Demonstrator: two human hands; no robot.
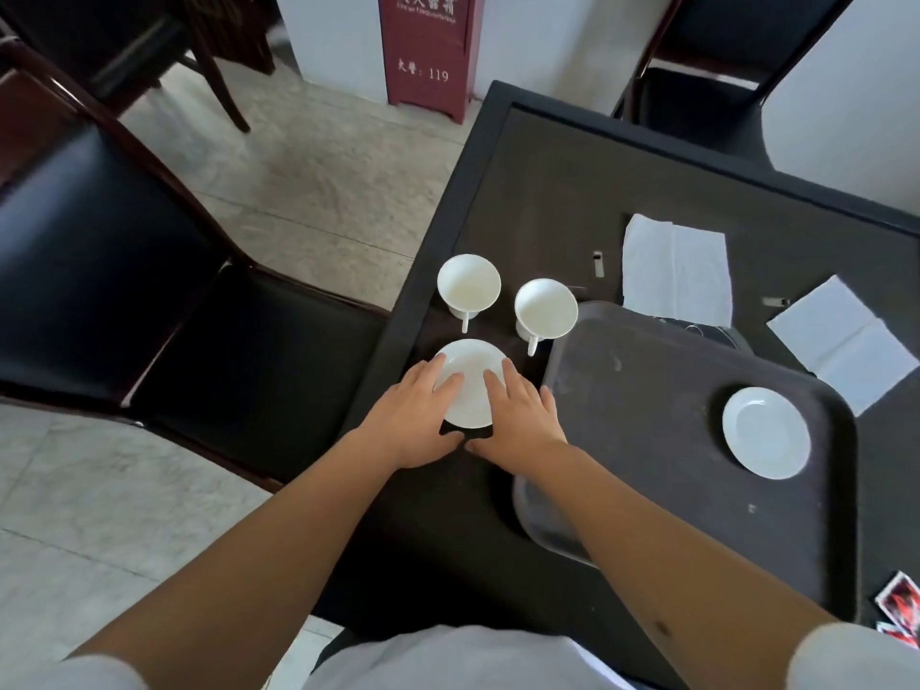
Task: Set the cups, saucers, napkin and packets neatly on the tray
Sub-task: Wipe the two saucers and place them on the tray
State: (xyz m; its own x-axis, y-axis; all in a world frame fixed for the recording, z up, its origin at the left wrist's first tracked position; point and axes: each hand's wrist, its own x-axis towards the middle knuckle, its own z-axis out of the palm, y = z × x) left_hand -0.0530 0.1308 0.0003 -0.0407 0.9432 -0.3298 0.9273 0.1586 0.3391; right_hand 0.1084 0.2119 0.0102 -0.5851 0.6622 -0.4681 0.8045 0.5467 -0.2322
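A white saucer (472, 371) lies on the dark table left of the tray. My left hand (423, 415) rests on its left side and my right hand (517, 415) on its right side, fingers straight. Behind it two white cups stand upright, the left cup (468, 285) and the right cup (545, 308). The dark tray (647, 390) holds a second saucer (765, 432) near its right edge. A white napkin (677, 268) lies past the tray, and a folded napkin (841, 341) to its right. Red packets (898, 602) sit at the table's near right corner.
A black-seated chair (149, 311) stands close on the left, beside the table (572, 191) edge. Another chair (707, 97) is at the table's far side. A red cabinet (428, 47) stands by the wall. Small metal items (598, 263) lie near the napkin.
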